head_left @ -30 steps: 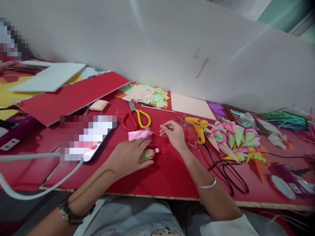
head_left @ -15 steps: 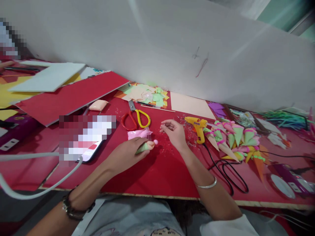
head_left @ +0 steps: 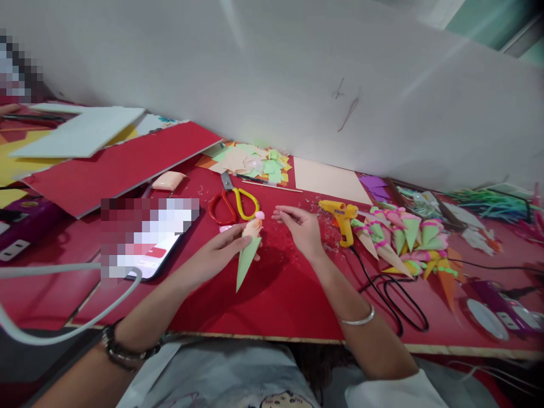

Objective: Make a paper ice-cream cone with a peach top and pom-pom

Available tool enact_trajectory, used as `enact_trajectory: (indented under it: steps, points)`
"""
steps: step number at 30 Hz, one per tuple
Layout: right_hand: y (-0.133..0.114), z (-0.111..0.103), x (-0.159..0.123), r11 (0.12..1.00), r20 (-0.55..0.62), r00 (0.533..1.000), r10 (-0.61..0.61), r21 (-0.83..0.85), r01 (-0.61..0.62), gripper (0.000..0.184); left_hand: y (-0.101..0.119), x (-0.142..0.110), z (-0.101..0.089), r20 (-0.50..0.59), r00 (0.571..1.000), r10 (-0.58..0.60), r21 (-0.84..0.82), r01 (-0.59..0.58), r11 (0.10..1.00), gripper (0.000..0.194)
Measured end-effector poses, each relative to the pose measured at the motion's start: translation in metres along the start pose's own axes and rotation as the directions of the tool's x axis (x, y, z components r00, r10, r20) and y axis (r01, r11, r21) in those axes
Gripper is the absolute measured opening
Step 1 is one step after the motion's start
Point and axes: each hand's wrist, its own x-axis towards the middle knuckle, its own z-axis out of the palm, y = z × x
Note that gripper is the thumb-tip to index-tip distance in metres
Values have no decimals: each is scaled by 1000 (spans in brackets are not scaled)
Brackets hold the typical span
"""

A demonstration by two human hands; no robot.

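My left hand (head_left: pixel 225 246) grips a craft ice cream cone (head_left: pixel 249 258), its light green paper tip pointing down toward me. Peach swirled clay tops the cone, with a small pink ball at its upper end. Partly behind my left fingers lies a pink packet (head_left: pixel 227 228), mostly covered now. My right hand (head_left: pixel 300 226) hovers a short way to the right, thumb and fingertips closed together; whether a small bit is pinched there I cannot make out. Scissors (head_left: pixel 233 204) with one red and one yellow handle rest just beyond my left hand.
A yellow glue gun (head_left: pixel 343 221) with a black cord lies right of my right hand, beside a pile of finished paper cones (head_left: pixel 403 235). Paper scraps (head_left: pixel 255 161) sit by the wall. At left are a phone (head_left: pixel 157 243), a white cable (head_left: pixel 85 337) and a red board (head_left: pixel 127 164).
My left hand has turned over and lifted the cone, so its green point now faces down toward me and the pink ball sits higher. My right hand has barely moved.
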Motion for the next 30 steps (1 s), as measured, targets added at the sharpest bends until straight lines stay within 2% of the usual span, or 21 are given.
enact_trajectory:
  steps: [2, 6, 10, 13, 16, 19, 23, 30]
  points:
    - [0, 1, 0, 1000, 4, 1000, 19, -4, -19, 16, -1, 1, 0, 29, 1000, -7, -60, 9, 998, 30]
    - [1, 2, -1, 997, -41, 999, -20, -71, 17, 13, 5, 5, 3, 84, 995, -47, -145, 58, 988, 33]
    - [3, 2, 0, 1000, 12, 1000, 16, 7, -16, 15, 12, 17, 11, 75, 993, -96, -276, 113, 954, 27]
    - [4, 1, 1, 1000, -18, 1000, 23, 21, -22, 15, 9, 32, 16, -19, 1000, -15, -378, 7, 926, 16]
    - [1, 0, 1, 999, -92, 995, -32, -23, 30, 10, 1, 42, 22, -97, 991, 95, -447, -128, 885, 15]
    - [-4, 3, -2, 998, -108, 992, -58, -21, 56, 10, -7, 44, 26, -94, 988, 121, -468, -152, 870, 16]
    - [-12, 11, -10, 999, -55, 998, -28, 26, 29, 16, -13, 41, 28, -99, 994, 52, -453, -91, 887, 22]
    - [-12, 18, -18, 994, -2, 995, -104, -21, 104, 17, -17, 39, 29, -17, 999, 34, -461, -38, 886, 28]
